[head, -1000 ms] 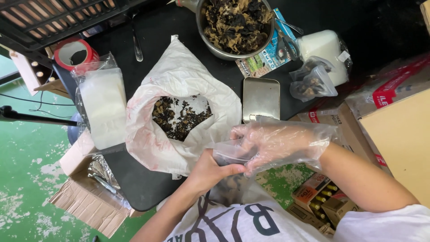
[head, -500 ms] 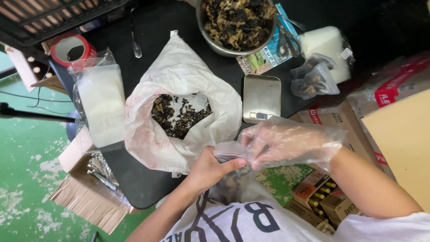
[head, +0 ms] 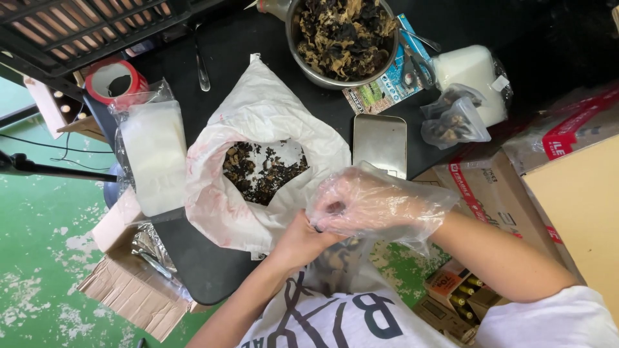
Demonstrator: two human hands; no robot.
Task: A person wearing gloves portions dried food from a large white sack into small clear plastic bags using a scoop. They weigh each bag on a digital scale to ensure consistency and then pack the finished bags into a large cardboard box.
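My bare left hand [head: 298, 241] and my right hand [head: 367, 205], which wears a loose clear plastic glove, meet at the near table edge. Both pinch the top of a small clear bag [head: 335, 263] of dark dried fungus that hangs against my chest. Just beyond my hands a large white plastic bag [head: 258, 116] lies open on the black table [head: 193, 264], with dried black fungus [head: 261, 173] inside. A metal bowl [head: 308, 71] heaped with the same fungus stands at the back.
A flat metal scale [head: 380, 143] sits right of the white bag. A stack of clear bags [head: 153, 154] and a red tape roll [head: 116, 80] lie at the left. Scissors [head: 412, 64], a filled small bag [head: 454, 121] and cardboard boxes [head: 567, 187] are at the right.
My gloved right hand has moved left to meet my left hand, and both have closed in on the top of the small bag.
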